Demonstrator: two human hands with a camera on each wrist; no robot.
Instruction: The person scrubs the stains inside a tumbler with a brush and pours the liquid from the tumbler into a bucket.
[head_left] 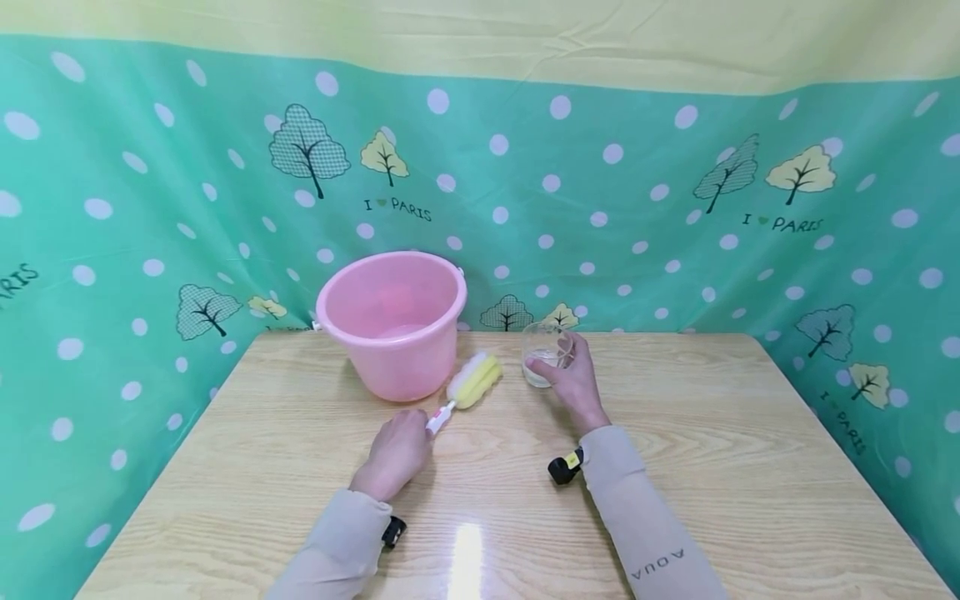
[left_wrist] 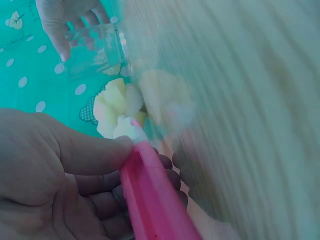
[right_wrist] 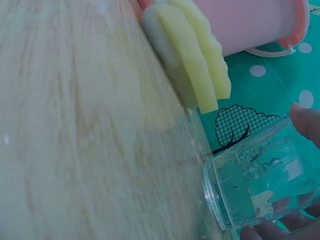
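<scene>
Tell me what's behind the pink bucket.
Behind the pink bucket hangs a green polka-dot cloth printed with trees. The part directly behind the bucket is covered.

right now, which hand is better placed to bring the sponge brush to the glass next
Probably the left hand: it grips the sponge brush by its handle, with its head near the glass. The right hand holds the glass, so seems better suited to steadying it.

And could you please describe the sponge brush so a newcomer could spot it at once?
Find the pink bucket on the wooden table. Near its base, the left hand grips the sponge brush by its handle. Its yellow-and-white head sets it apart from the clear glass.
</scene>
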